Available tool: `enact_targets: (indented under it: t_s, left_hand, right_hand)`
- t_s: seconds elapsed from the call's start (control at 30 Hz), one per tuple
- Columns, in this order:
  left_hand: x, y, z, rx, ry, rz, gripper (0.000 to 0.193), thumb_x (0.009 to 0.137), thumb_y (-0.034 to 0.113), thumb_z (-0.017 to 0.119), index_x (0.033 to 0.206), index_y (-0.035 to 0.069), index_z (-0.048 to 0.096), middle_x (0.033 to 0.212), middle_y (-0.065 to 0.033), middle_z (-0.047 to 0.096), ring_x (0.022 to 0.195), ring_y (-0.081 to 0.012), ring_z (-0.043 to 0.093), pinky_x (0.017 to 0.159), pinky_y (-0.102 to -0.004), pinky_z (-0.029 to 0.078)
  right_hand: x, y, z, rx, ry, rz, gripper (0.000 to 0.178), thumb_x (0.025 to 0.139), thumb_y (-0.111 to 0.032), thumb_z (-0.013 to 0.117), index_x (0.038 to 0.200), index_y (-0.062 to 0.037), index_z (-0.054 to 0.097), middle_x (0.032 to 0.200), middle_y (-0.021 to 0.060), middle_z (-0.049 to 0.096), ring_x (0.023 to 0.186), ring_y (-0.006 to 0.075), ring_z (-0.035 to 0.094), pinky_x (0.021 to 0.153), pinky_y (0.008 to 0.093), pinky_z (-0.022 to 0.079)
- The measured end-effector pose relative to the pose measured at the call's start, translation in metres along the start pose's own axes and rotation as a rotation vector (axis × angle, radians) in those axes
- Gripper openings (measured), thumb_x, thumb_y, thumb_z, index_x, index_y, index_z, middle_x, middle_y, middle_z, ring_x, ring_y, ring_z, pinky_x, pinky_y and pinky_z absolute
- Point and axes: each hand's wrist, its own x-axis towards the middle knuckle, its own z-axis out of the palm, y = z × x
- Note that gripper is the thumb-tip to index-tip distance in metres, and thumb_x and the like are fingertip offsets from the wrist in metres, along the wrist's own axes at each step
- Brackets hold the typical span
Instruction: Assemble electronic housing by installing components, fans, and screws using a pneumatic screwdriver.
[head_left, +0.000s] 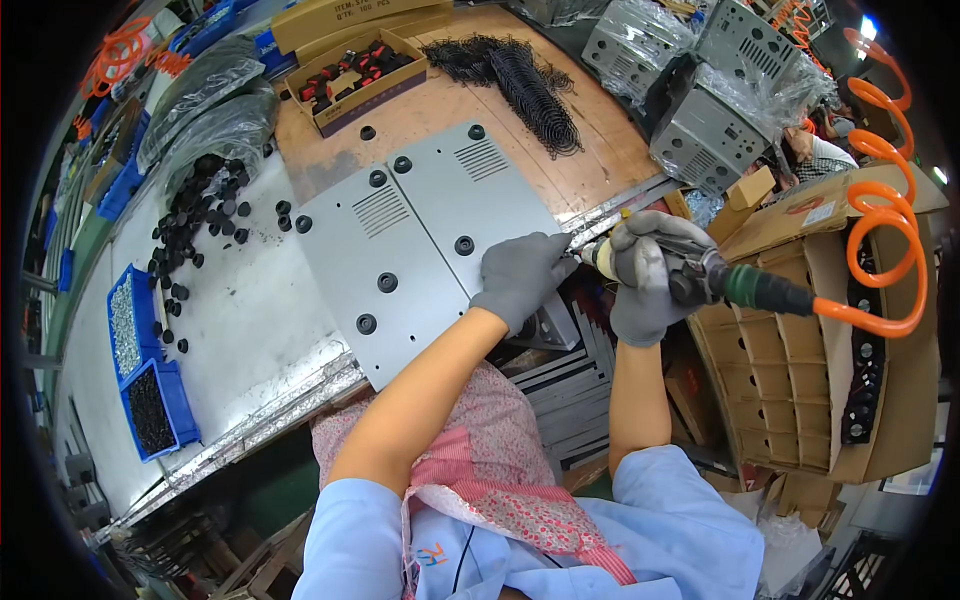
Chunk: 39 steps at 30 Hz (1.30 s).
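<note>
My right hand (645, 285), in a grey work glove, is wrapped round an air screwdriver (690, 268) with an orange coiled hose. Its tip points left, toward the fingertips of my left hand (520, 278). That gloved left hand is closed in a pinch at the tip, over the right part of a grey metal panel; whatever sits between its fingers is too small to name. Two grey vented metal panels (430, 220) lie side by side before me, with several round black feet (387, 283) on them. Part of another grey metal piece (553, 325) shows beneath my left wrist.
Loose black feet (205, 210) are heaped at the left, above blue bins (165, 405) of small parts. At the back stand a carton (360, 85) of red-and-black parts and black wire coils (520, 85). Wrapped metal housings (710, 135) and a divided cardboard box (770, 370) crowd the right.
</note>
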Motion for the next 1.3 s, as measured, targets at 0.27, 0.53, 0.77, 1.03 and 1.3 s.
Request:
enact_targets:
  t_s: [0.27, 0.53, 0.77, 1.03, 1.3]
  left_hand:
    - [-0.002, 0.001, 0.004, 0.019, 0.046, -0.030, 0.021, 0.085, 0.037, 0.059, 0.101, 0.023, 0.064, 0.080, -0.0058, 0.064, 0.072, -0.0291, 0.064, 0.061, -0.0414, 0.049]
    - [-0.001, 0.000, 0.008, -0.008, 0.092, -0.018, 0.019, 0.085, 0.036, 0.060, 0.097, 0.023, 0.064, 0.078, -0.0051, 0.064, 0.071, -0.0292, 0.063, 0.060, -0.0415, 0.049]
    - [0.001, -0.003, 0.008, -0.031, 0.130, 0.016, 0.019, 0.083, 0.035, 0.061, 0.096, 0.022, 0.065, 0.080, -0.0075, 0.064, 0.072, -0.0293, 0.063, 0.062, -0.0418, 0.050]
    - [-0.023, -0.033, -0.044, -1.988, 0.032, -0.387, 0.033, 0.098, 0.032, 0.047, 0.108, 0.000, 0.052, 0.085, -0.0077, 0.055, 0.081, -0.0228, 0.060, 0.074, -0.0325, 0.054]
    - [-0.123, -0.026, -0.051, -2.228, 0.046, -0.465, 0.039, 0.101, 0.024, 0.039, 0.127, -0.005, 0.042, 0.121, -0.0238, 0.052, 0.106, -0.0331, 0.058, 0.093, -0.0440, 0.052]
  right_hand:
    - [0.010, 0.015, 0.009, -0.006, 0.005, 0.151, 0.020, 0.080, 0.009, 0.054, 0.099, 0.0036, 0.052, 0.085, 0.0135, 0.063, 0.068, 0.0144, 0.062, 0.063, 0.0267, 0.053]
    - [0.020, 0.026, 0.011, 0.052, -0.028, 0.195, 0.018, 0.077, 0.012, 0.057, 0.092, 0.0029, 0.057, 0.075, 0.0096, 0.062, 0.062, 0.0127, 0.060, 0.053, 0.0236, 0.049]
    - [0.017, 0.004, 0.020, 0.003, -0.024, 0.178, 0.020, 0.077, 0.010, 0.056, 0.096, 0.0035, 0.055, 0.082, 0.0124, 0.062, 0.066, 0.0139, 0.062, 0.057, 0.0256, 0.050]
    - [-0.013, -0.079, 0.014, 0.372, -0.140, 0.025, 0.036, 0.078, -0.009, 0.057, 0.110, 0.0014, 0.046, 0.083, 0.0173, 0.059, 0.070, 0.0244, 0.058, 0.064, 0.0366, 0.051]
    - [-0.046, -0.090, 0.030, 0.451, -0.219, 0.115, 0.036, 0.079, -0.015, 0.064, 0.108, -0.0054, 0.046, 0.088, 0.0170, 0.059, 0.070, 0.0251, 0.058, 0.062, 0.0381, 0.050]
